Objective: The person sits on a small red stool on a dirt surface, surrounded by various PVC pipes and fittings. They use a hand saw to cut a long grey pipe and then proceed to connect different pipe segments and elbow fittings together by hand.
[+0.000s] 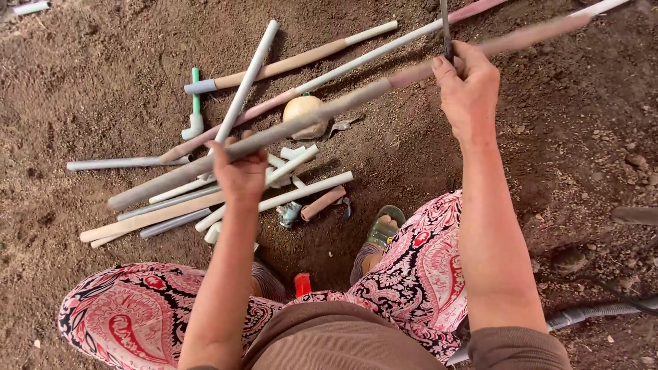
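Because it spans both hands without sagging, the long pipe [329, 109] looks stiff, light and dusty — likely slick, best gripped well apart. It hangs slantwise above the soil [103, 82]. The left hand [240, 171] has its fingers wrapped round the lower part; the right hand [469, 89] clamps a thin dark tool [445, 31] at the pipe — a saw, perhaps. Below lies a heap of pipe offcuts [205, 199].

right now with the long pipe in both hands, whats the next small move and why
Probably steady the long pipe before cutting: the left hand grips it low, the right hand holds a thin dark blade against it, and it hangs unsupported above the pile of pipes.
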